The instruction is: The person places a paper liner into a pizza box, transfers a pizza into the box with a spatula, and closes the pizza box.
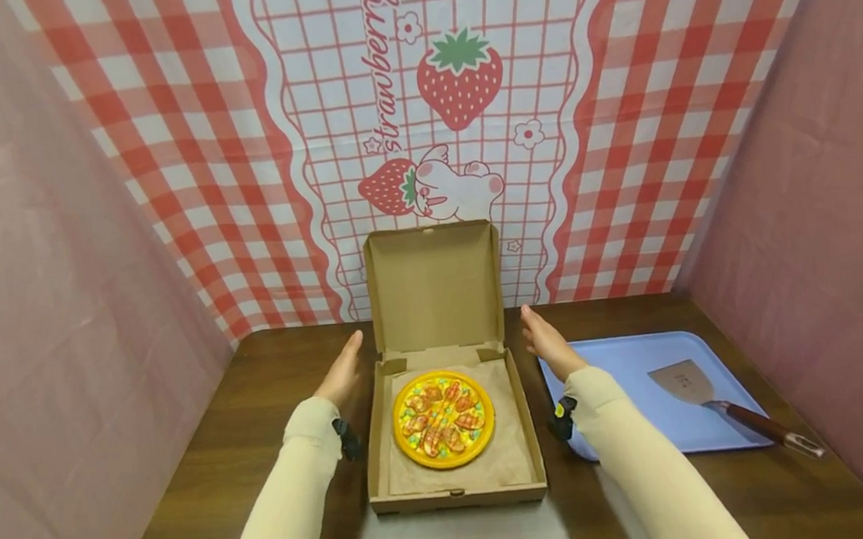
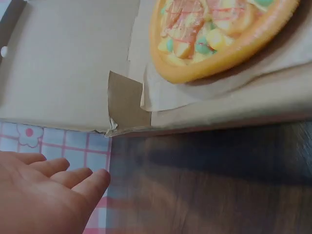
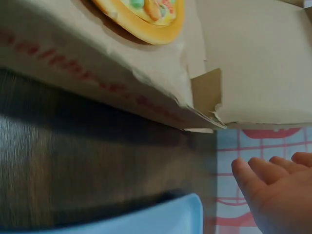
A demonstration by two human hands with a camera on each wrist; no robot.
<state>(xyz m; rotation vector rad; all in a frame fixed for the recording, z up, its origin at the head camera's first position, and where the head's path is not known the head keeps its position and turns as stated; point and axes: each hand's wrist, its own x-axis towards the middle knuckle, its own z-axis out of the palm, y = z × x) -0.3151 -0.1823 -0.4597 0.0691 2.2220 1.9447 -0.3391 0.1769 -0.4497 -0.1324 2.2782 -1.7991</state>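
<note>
A cardboard pizza box (image 1: 457,496) stands with its lid (image 1: 435,290) raised against the back cloth. Inside, on brown paper (image 1: 515,456), lies a round toy-like pizza (image 1: 444,420) with a thick yellow crust. My left hand (image 1: 342,370) is held beside the box's left side, its fingers extended and apart from the cardboard. On the opposite side my right hand (image 1: 549,343) is held much the same way, near the lid's lower right corner and over the tray's edge. Both wrist views show relaxed, extended fingers with nothing in them.
To the right, a light blue tray (image 1: 619,373) rests on the dark wooden table (image 1: 219,451). A pizza server (image 1: 683,383) with a wooden handle lies across it, its handle end beyond the tray's edge. Behind hangs a strawberry-patterned checked cloth (image 1: 622,206); pink curtains flank both sides.
</note>
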